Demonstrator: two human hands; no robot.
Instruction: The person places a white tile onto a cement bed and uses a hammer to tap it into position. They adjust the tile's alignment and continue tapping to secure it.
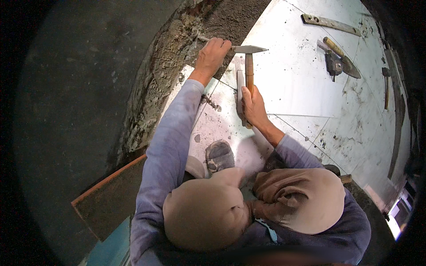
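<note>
My left hand is closed around a thin grey chisel. One end of it sticks out to the left, over the rough mortar edge; the rest is hidden in my fingers. In my right hand is a hammer, gripped low on its wooden handle. The steel hammer head lies sideways, its flat end right beside my left fist and its tapered end pointing right. Whether head and chisel touch cannot be made out.
White tiles spread to the right, littered with crumbs. On them lie a spirit level, a trowel, a tape measure and another hammer. Dark lower ground is left of the mortar edge. A brown tile is near my left knee.
</note>
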